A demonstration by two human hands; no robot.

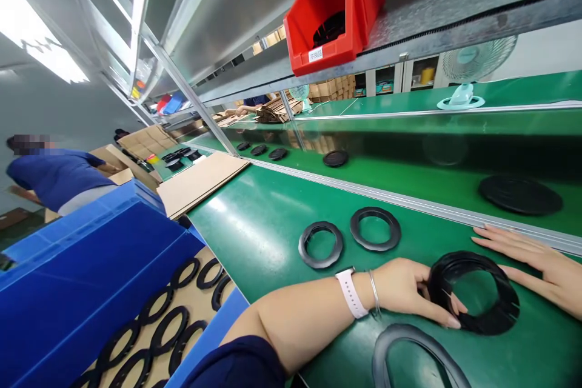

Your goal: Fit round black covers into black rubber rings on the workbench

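Observation:
My left hand, with a white watch strap and a thin metal bangle on the wrist, grips the edge of a stack of black rubber rings lying on the green conveyor belt. My right hand lies flat and open on the belt, its fingertips close to the far side of the stack. Two single black rings lie beyond my left hand. A larger dark ring sits on the belt below my left forearm.
A blue crate holds several black rings on cardboard. A metal rail separates the belt from a second green belt with black discs. Above hangs a red bin on a shelf. A co-worker in blue stands at the far left.

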